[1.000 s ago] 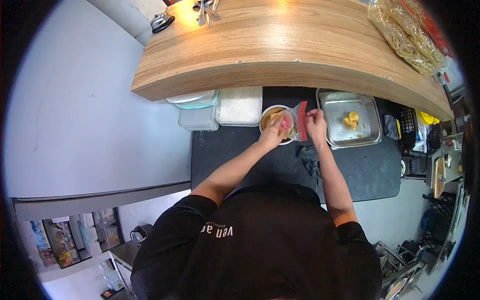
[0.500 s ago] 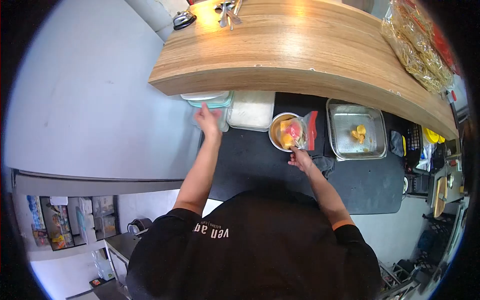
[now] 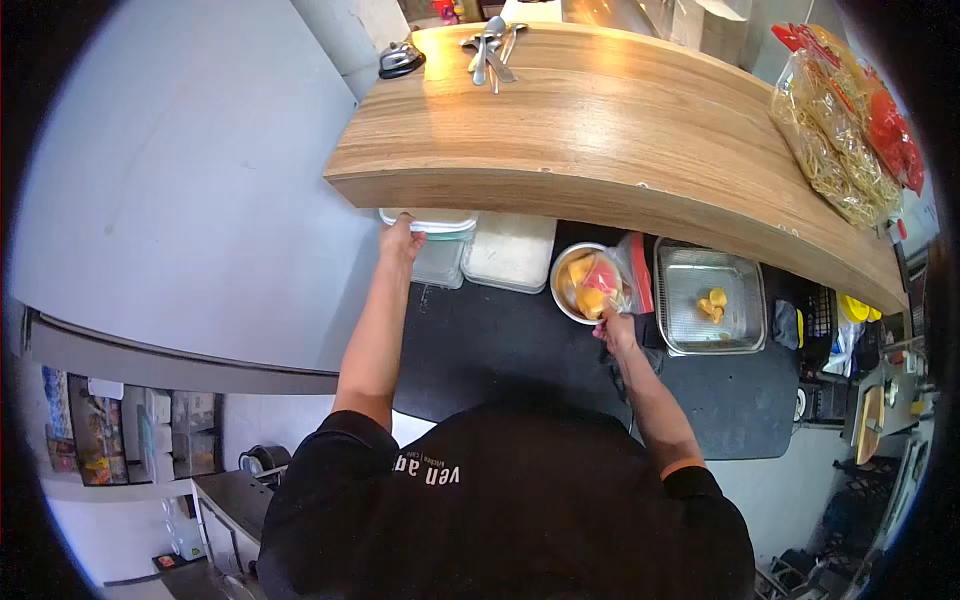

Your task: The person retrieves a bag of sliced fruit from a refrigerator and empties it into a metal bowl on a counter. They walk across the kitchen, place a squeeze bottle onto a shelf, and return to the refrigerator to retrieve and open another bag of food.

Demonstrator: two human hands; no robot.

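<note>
My left hand [image 3: 403, 240] is at the near left corner of a white lid [image 3: 440, 221], its fingers closed on the edge. The lid tops clear plastic containers [image 3: 438, 262] partly under the wooden shelf. A metal bowl [image 3: 568, 309] stands on the dark counter with a clear zip bag [image 3: 603, 277] in it. The bag has a red strip and holds yellow and pinkish pieces. At the bowl's near right rim, my right hand [image 3: 618, 332] pinches the bag; whether it also grips the rim cannot be told. A dark cloth [image 3: 650, 362] lies beside that hand.
A wire-mesh basket [image 3: 685, 345] holds several yellow-brown pieces. A white-topped container [image 3: 510, 252] stands left of the bowl. The wooden shelf [image 3: 560, 120] overhangs the counter, carrying spoons [image 3: 488, 55], a bell [image 3: 401, 60] and noodle bags [image 3: 835, 140]. A grey panel [image 3: 190, 190] borders the left.
My left hand has moved from above the containers to the white lid's corner and closed on it. My right hand stays at the bowl and bag. The camera view has shifted.
</note>
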